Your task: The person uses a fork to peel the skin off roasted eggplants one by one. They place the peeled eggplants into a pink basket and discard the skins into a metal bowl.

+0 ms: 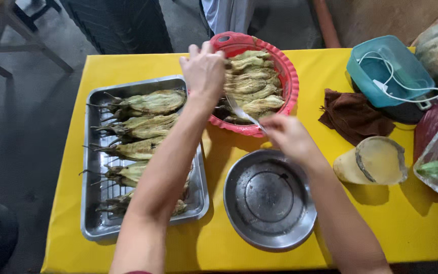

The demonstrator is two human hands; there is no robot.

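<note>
My left hand (pixel 205 71) grips red basket (pixel 287 76) rim, fingers curled; right hand (pixel 287 134) pinches fork (pixel 243 114) under grilled eggplants (pixel 252 83). Best lift level, basket steadied.

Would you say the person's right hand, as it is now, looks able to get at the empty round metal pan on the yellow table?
Probably yes. The right hand, holding a fork toward the red basket, sits just above the round metal pan, with nothing between them; the left hand is farther off, at the basket's rim.
</note>
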